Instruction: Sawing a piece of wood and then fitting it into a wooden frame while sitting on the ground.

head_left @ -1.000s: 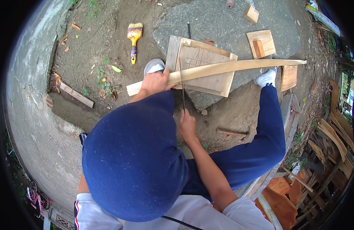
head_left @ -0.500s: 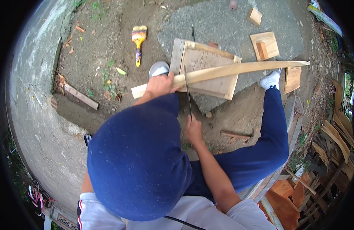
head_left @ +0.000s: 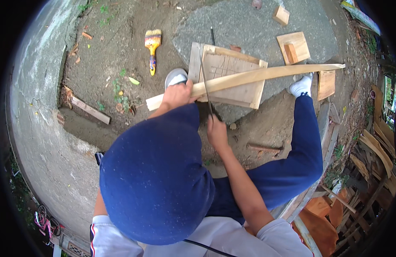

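A long, pale wooden strip (head_left: 266,73) lies slanted across a shallow framed wooden board (head_left: 232,66) with pencil lines on it. My left hand (head_left: 177,95) is closed around the strip near its left end, pressing it down. In my right hand (head_left: 217,132) is a saw (head_left: 207,94), its thin dark blade seen nearly edge-on. The blade crosses the strip just right of my left hand, its tip pointing away from me. My right fingers wrap around its near end; the handle is hidden in them. The strip's far right end rests close to a small wood block (head_left: 326,85).
A flat grey stone (head_left: 253,30) lies under the board. On it are a square wooden piece (head_left: 301,45), a wood block (head_left: 282,15) and a dark pencil (head_left: 212,36). A yellow-handled paintbrush (head_left: 153,51) lies on the soil to the left. Wood scraps (head_left: 373,145) are piled at right.
My right hand has pushed the saw away from me, so its tip reaches farther past the strip. My left hand stays on the strip. The whole view has shifted slightly.
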Demonstrator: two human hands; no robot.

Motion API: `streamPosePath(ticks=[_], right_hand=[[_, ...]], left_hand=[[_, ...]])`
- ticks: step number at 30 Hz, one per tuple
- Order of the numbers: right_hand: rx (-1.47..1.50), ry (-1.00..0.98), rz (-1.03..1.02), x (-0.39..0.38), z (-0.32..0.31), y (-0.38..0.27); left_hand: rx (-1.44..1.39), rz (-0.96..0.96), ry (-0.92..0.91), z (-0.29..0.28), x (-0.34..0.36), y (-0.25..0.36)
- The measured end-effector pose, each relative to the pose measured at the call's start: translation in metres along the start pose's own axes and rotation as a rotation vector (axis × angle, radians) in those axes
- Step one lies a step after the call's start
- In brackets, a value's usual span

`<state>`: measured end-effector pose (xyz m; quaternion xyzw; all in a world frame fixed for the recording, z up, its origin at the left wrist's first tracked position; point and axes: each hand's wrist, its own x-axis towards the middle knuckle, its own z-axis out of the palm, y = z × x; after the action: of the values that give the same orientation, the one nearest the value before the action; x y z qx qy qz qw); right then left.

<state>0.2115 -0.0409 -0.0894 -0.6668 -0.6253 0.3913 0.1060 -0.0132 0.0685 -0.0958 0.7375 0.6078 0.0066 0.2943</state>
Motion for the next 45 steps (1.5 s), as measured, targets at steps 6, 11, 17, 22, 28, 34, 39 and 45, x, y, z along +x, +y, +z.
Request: streamPosePath(ticks=[6,11,17,22,28,34,39,45], right_hand=[[-0.112,-0.229,0.019,-0.028,-0.002,0.015],[0.013,-0.210,0.138,-0.011,-0.014,0.004],[0.044,-0.137,0.095,0.003,-0.013,-0.006],[-0.096,-0.224,0.180,-0.025,0.001,0.008],[0.055,-0.149,0.258,-0.021,-0.012,0.008],[0.222,-0.008,0.126,0.017,-0.061,-0.046],[0.260,0.222,-0.072,0.071,-0.116,-0.081],[0.256,0.364,-0.187,-0.004,-0.206,-0.091]], left_hand=[[0.038,0.017,0.028,0.000,0.004,-0.001],[0.007,-0.010,-0.005,0.004,0.003,-0.002],[-0.037,-0.005,0.002,0.002,0.003,-0.002],[0.006,-0.019,0.029,0.001,0.002,-0.001],[0.018,0.008,0.066,0.002,0.000,0.000],[0.062,0.005,0.113,0.000,-0.003,0.005],[0.040,-0.019,0.182,0.000,-0.009,0.011],[0.080,-0.022,0.094,-0.015,-0.010,0.015]])
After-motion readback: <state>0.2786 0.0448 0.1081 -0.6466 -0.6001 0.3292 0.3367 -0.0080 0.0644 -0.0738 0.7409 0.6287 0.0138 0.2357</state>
